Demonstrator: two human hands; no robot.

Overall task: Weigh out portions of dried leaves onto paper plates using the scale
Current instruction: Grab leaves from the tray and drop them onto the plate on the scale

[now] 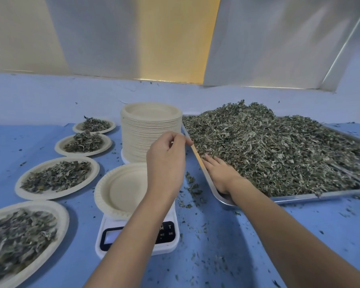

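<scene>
Four filled plates (pixel 20 189); empty plate (pixel 123 190) on scale (pixel 168 233) awaits dried leaves (pixel 268 148). Right hand (pixel 220 173): fingers straight, in the pile. Left hand (pixel 166 163): fingers loosely curled, empty.

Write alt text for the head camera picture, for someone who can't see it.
A person's right hand digs into a heap of dried leaves on a metal tray, while the left hand hovers near the tray's rim above an empty paper plate on a white scale. Four filled plates line the blue table at left, beside a tall plate stack.
</scene>
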